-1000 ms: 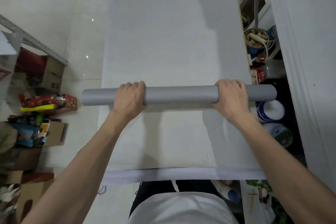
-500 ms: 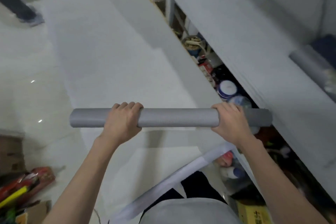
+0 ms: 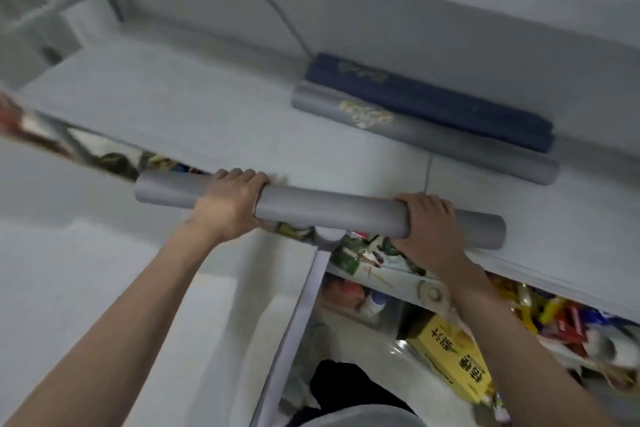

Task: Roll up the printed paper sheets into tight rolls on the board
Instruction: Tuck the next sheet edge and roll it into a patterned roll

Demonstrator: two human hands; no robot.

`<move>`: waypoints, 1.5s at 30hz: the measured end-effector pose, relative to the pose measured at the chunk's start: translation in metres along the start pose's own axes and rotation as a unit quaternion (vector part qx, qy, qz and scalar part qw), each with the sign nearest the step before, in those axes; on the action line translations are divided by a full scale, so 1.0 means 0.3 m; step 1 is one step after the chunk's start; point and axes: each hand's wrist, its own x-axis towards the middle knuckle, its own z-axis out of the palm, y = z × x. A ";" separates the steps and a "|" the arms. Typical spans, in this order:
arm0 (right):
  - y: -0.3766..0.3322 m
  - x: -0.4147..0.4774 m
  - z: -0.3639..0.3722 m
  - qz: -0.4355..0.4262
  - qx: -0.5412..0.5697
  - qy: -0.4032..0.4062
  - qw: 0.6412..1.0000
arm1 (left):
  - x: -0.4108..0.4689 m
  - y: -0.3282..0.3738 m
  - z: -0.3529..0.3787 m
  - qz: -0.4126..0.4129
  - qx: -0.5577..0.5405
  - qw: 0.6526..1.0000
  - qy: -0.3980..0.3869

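Grey roll (image 3: 329,215) slopes down rightward, gripped by left hand (image 3: 228,204) and right hand (image 3: 429,225).

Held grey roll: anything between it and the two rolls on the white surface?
Nothing visible: left hand and right hand grip the held roll; only bare white surface lies between it and the laid grey roll and dark blue roll.

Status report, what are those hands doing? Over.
Left hand and right hand grip grey roll. Blue roll and patterned roll lie beyond on shelf. Nothing between.
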 end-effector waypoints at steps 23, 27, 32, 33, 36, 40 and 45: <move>0.505 0.232 -0.022 0.209 -0.091 0.039 0.973 | 0.754 0.339 0.157 0.048 -0.015 0.998 0.033; 0.507 0.283 -0.018 0.236 -0.084 0.054 0.966 | 0.813 0.369 0.163 -0.004 0.002 1.000 0.025; 0.522 0.334 -0.011 0.250 -0.043 0.055 0.966 | 0.818 0.393 0.152 -0.043 -0.012 0.999 0.002; 0.524 0.331 -0.009 0.252 -0.031 0.054 0.966 | 0.798 0.387 0.145 -0.034 -0.030 0.999 0.010; 0.487 0.318 -0.008 0.266 -0.014 0.082 0.960 | 0.710 0.346 0.114 -0.048 -0.118 0.991 0.038; 0.238 0.299 -0.028 0.138 0.022 0.179 0.974 | 0.457 0.285 0.081 -0.103 -0.210 0.965 0.122; -0.178 0.246 0.065 -0.112 0.181 0.051 0.976 | -0.035 0.234 0.098 -0.264 -0.247 0.928 0.088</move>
